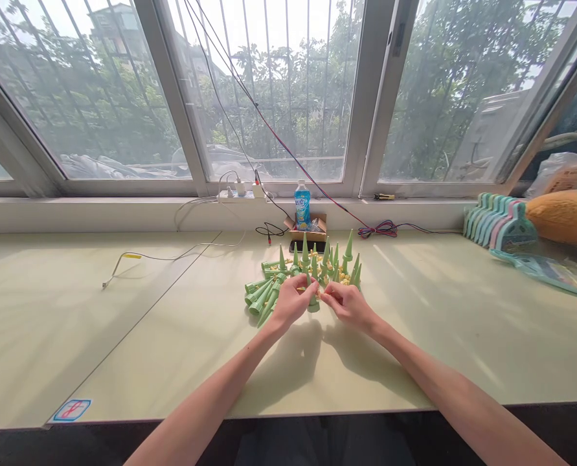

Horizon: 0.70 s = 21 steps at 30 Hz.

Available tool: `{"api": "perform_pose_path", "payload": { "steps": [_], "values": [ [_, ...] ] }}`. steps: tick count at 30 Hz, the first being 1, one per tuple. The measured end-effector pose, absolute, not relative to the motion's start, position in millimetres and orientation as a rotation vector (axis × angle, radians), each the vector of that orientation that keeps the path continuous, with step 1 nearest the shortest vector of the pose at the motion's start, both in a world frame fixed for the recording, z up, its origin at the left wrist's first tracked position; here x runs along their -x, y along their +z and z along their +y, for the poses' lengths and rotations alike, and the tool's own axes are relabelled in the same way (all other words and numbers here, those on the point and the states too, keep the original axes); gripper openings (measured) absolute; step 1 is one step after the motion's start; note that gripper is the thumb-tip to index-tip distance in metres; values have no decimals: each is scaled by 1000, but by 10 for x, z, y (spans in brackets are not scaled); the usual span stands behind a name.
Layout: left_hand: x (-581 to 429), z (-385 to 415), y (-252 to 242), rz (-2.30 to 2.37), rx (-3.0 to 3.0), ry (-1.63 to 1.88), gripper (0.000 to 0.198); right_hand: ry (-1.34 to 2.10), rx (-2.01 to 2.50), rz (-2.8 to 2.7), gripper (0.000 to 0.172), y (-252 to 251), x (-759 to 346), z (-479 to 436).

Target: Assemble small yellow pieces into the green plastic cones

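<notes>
Near the middle of the worktop (pixel 123 323), a little toward its far edge, the left hand (pixel 292 303) has its fingers curled in and pinches a mint-green plastic cone (pixel 313 303) from the left side. The right hand (pixel 349 304) meets it from the other side, with its fingertips drawn together by the cone; whether they grip anything small of their own is too fine to tell. The cone is smooth and matte, with a wide round base tapering to a narrow tip. Its long axis stands roughly upright, base down just above the worktop and tip up among the fingers, partly hidden by them.

Just behind the hands, a cluster of upright green cones (pixel 327 259) of the same make points at the ceiling, with small yellow pieces (pixel 323 259) scattered between their bases. To the left of the hands, more green cones lying flat (pixel 259 298) fan out with their tips aimed toward the worktop's near left corner.

Toward the far edge stand a blue-labelled drink bottle (pixel 302 206) and a small open cardboard box (pixel 308 226). A white cable with a yellow tip (pixel 133 257) trails to the left. At the far right corner sits a row of pastel plastic plates (pixel 499 220) on edge.
</notes>
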<state>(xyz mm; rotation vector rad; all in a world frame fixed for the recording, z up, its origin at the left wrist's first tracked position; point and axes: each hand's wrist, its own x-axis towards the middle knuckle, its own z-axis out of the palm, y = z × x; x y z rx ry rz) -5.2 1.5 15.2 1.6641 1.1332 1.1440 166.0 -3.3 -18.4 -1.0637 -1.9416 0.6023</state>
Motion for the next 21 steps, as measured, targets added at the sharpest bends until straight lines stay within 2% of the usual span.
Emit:
{"api": "perform_pose_path", "payload": {
  "steps": [5, 11, 17, 21],
  "values": [
    [57, 11, 151, 1114, -1662, 1118, 25, 585, 1061, -1945, 44, -163, -1649, -46],
    [56, 20, 140, 1110, -1667, 1114, 26, 580, 1072, -1948, 46, -173, -1655, -37],
    [47, 27, 144, 1141, -1706, 1203, 26, 596, 1089, -1975, 27, -180, -1671, -43],
    [43, 26, 145, 1149, -1712, 1200, 26, 581, 1065, -1999, 24, -193, -1685, -38]
  ]
}}
